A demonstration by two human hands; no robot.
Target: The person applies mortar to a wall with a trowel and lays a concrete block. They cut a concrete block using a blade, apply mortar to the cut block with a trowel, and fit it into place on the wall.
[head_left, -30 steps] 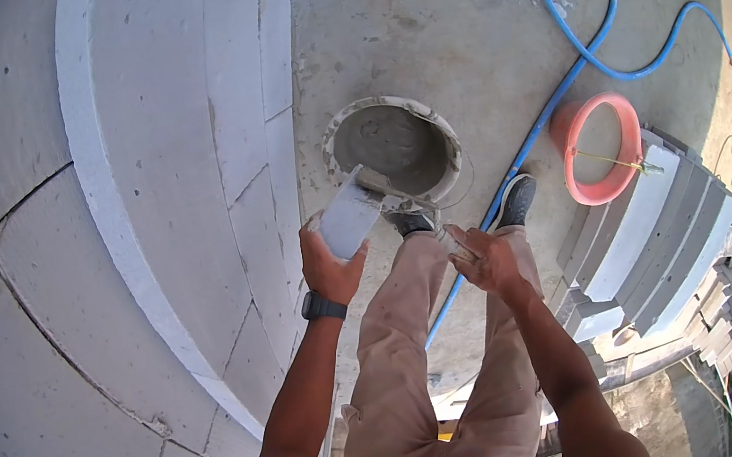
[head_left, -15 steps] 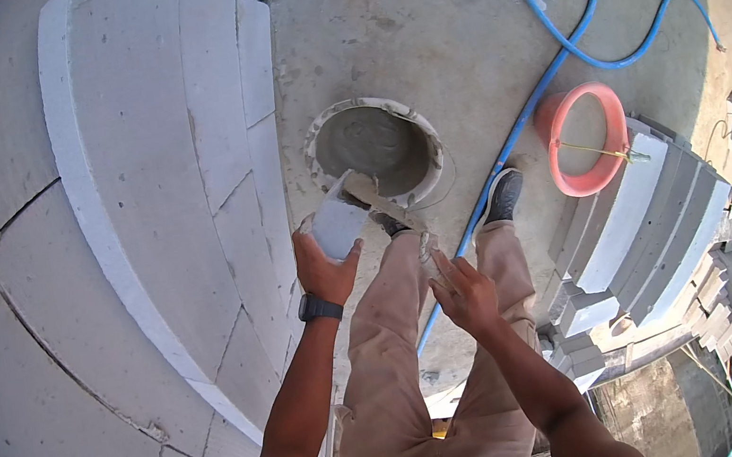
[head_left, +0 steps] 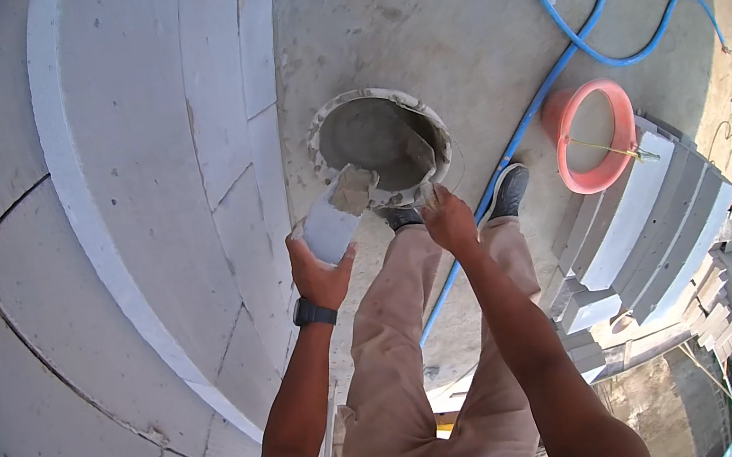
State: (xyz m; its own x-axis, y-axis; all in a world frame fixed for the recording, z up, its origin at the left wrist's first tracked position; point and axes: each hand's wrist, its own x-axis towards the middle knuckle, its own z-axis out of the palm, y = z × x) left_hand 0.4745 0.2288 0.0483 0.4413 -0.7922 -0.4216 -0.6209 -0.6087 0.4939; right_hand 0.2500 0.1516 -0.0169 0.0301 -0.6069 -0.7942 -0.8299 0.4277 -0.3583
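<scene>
The bare left hand (head_left: pixel 323 269) is gripping with its thumb set wide of its fingers, while the bare right hand (head_left: pixel 449 218) is curling more tightly. Both bare forearms (head_left: pixel 292 398) are reaching forward and slanting inward, holding the hands apart.

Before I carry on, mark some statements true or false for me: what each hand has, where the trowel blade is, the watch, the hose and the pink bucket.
1. The left hand grips a pale block with mortar on one end. True.
2. The blade of the trowel lies flat on the block. False: it is in the mortar bucket, with the handle in the right hand.
3. The watch is on the right wrist. False: it is on the left.
4. The blue hose passes between the two buckets. True.
5. The pink bucket is beside stacked blocks. True.
</scene>
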